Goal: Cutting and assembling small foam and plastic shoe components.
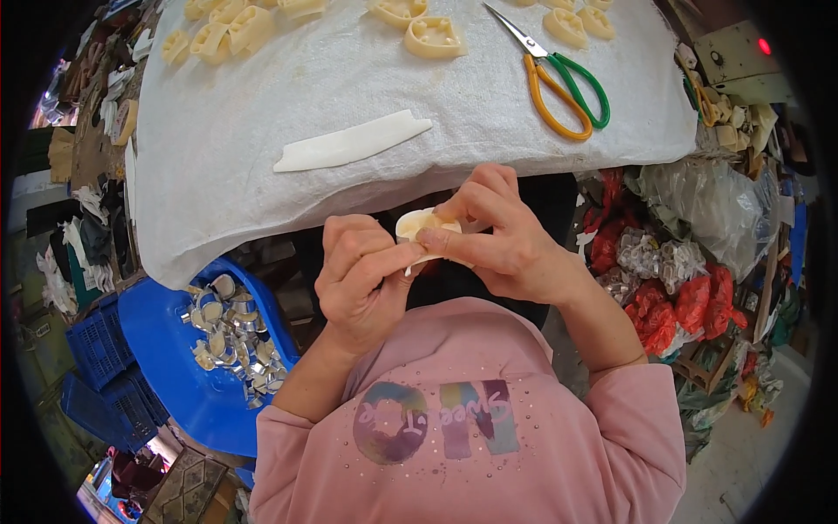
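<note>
Well, left of the white woven cloth [227, 148] and lower sits a blue plastic tub [157, 375] holding silvery curved pieces [236, 341], their kind hard to make out. A white curved strip [353, 142] lies on the cloth. Just off its near edge, the left hand [362, 275] and the right hand [511, 236] pinch a small cream moulded piece [408, 225] between them, fingers hiding much of it. On the cloth's right part lie orange-and-green-handled scissors [539, 56], then cream mouldings [566, 29], some cut off. Right of the cloth, red plastic bags [690, 304] slump, contents unclear.
</note>
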`<control>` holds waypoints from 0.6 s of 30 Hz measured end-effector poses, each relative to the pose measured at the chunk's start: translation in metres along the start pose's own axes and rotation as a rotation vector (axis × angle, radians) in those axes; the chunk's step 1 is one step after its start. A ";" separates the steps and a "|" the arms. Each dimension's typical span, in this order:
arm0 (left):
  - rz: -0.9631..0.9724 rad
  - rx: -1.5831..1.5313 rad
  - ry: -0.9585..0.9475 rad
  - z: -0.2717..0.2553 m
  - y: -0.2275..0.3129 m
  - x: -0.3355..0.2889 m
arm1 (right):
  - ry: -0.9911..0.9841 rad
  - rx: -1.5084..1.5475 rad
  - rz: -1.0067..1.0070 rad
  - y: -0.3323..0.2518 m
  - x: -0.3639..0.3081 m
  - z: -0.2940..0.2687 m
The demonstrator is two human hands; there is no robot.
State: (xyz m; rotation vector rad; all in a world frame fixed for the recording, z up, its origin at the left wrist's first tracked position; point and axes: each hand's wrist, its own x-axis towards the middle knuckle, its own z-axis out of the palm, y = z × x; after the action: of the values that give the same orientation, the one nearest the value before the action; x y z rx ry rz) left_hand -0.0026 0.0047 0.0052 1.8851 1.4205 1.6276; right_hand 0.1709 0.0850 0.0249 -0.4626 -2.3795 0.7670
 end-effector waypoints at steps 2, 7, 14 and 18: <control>0.041 0.029 -0.013 -0.001 -0.001 0.001 | -0.022 -0.036 0.018 0.000 0.001 -0.001; 0.034 0.065 0.025 -0.006 0.000 0.005 | -0.148 0.015 0.059 -0.002 0.007 -0.021; -0.029 0.048 0.131 -0.011 -0.002 0.004 | 0.495 0.510 0.360 -0.003 -0.020 0.000; 0.079 -0.044 0.140 -0.001 0.009 0.012 | 0.642 1.047 0.782 -0.018 -0.027 0.030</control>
State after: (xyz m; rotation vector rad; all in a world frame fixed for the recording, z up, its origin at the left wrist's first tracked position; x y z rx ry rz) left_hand -0.0003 0.0098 0.0190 1.8572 1.3664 1.8456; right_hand 0.1699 0.0454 0.0048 -0.9651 -0.9367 1.7149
